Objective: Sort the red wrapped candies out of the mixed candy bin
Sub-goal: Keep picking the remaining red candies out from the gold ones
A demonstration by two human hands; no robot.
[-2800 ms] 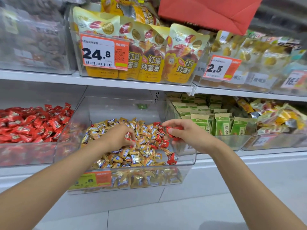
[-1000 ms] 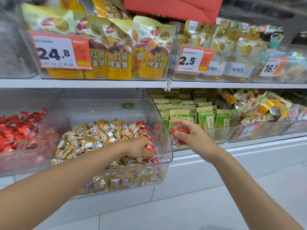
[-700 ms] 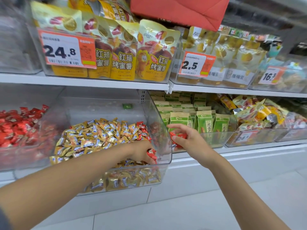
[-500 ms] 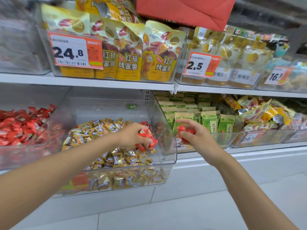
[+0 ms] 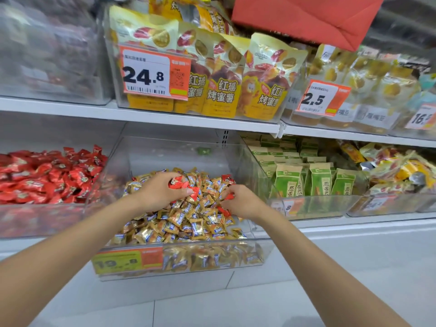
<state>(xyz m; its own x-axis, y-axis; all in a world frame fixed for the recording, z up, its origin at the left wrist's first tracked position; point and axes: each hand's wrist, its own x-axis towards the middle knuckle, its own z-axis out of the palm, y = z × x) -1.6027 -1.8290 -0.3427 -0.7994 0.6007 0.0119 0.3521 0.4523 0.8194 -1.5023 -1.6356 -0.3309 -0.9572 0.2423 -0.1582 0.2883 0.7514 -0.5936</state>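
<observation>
Clamped in the left grip [image 5: 160,193]: several red wrapped candies [image 5: 179,183], fingers curled over them from above, thumb pressed in from the near side, a red wrapper corner poking out by the thumb tip; pinched in the right grip [image 5: 244,202]: a red candy [image 5: 229,196] showing at the fingertips, with no telling whether more sit inside the curl; both grips low over the heap, near each other but apart, inside the mixed candy bin [image 5: 253,171].

Directly beneath and around: gold wrapped candies [image 5: 188,224] with blue labels, piled up to the clear front wall; among them a few loose red candies [image 5: 227,178] at the back right of the heap, and another just under the right grip; part of the heap's back left hidden behind the left grip; clear side walls flanking both wrists.

On the bin's front: a yellow and orange price tag [image 5: 127,260], blurred; just beside on the left, a clear bin of red candies [image 5: 47,179]; on the right, green packets [image 5: 316,181] standing in rows; above, on the white shelf [image 5: 165,115], yellow sweet potato pouches [image 5: 220,90] behind a tag reading 24.8 [image 5: 153,74].

Both forearms bare, rising from the lower corners and converging on the bin's middle; left palm down; back of the right hand turned upward.
</observation>
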